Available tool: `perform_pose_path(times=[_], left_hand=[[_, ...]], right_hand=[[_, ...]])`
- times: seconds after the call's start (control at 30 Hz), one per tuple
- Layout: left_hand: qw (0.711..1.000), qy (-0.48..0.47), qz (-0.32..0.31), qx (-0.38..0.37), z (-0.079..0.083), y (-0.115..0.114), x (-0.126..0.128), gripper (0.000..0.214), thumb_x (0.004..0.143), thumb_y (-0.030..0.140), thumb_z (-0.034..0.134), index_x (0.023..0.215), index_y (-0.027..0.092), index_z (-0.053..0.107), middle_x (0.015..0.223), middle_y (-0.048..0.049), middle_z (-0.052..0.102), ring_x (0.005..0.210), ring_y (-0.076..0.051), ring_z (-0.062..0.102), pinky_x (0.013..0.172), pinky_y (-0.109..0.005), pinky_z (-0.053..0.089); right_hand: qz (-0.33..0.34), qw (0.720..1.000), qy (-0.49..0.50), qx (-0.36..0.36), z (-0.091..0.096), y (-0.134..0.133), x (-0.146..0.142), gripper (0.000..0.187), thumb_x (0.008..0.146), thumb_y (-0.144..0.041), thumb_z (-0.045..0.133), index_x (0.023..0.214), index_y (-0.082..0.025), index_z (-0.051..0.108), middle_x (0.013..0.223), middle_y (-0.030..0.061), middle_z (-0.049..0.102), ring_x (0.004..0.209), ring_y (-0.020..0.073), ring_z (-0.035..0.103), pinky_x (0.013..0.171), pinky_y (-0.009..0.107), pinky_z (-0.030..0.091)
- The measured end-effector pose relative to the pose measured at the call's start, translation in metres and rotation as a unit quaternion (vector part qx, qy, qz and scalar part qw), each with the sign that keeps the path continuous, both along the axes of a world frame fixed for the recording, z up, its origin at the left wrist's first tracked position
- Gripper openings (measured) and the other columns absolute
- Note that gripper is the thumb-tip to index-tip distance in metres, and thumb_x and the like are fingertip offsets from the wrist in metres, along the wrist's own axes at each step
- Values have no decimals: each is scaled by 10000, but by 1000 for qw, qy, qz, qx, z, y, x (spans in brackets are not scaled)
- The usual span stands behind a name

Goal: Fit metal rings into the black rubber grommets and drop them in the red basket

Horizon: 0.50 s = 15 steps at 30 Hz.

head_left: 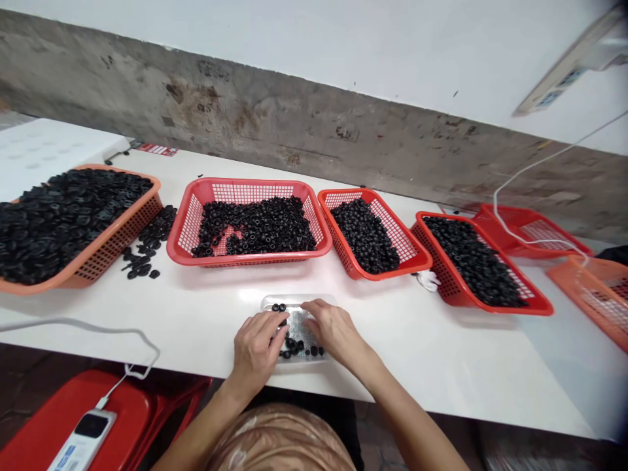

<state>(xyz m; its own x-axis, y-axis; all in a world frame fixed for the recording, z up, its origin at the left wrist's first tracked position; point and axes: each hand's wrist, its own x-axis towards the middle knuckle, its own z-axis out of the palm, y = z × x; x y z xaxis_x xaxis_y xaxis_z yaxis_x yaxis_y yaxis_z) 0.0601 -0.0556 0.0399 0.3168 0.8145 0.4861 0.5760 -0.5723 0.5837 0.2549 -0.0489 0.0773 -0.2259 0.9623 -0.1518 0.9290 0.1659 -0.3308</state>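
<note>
Rings (293, 345) lie loose in your tray (300, 325), so work low: right hand (338, 330) fingers apart, left hand (259, 341) pinch can't tell.

The wall (304, 39) is white above, with a grey, stained and patchy band (304, 124) below. A socket panel (549, 91) is mounted at upper right; a white cable (495, 196) hangs below it. A white table (432, 373) stands alongside, its surface reflecting light. A red stool (53, 415) stands near left; the floor (17, 379) is dark.
</note>
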Motion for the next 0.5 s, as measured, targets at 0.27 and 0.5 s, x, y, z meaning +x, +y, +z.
perform_pose_path(times=[0.27,0.5], left_hand=[[1000,0,1,7,0,0,0,197,949,179,552,1120,198,646,983,-66,737,898,-205,674,785,-337,496],[1000,-1,-1,6,0,1,1,203,939,164,566,1123,192,648,984,-56,735,901,-195,670,780,-330,490]], right_hand=[[23,999,-42,-11,-22,4,-12,196,938,-73,437,978,-138,618,976,106,622,717,175,637,635,255,440],[14,999,44,9,-6,2,6,157,887,-65,528,960,-147,640,921,52,641,797,158,627,738,248,465]])
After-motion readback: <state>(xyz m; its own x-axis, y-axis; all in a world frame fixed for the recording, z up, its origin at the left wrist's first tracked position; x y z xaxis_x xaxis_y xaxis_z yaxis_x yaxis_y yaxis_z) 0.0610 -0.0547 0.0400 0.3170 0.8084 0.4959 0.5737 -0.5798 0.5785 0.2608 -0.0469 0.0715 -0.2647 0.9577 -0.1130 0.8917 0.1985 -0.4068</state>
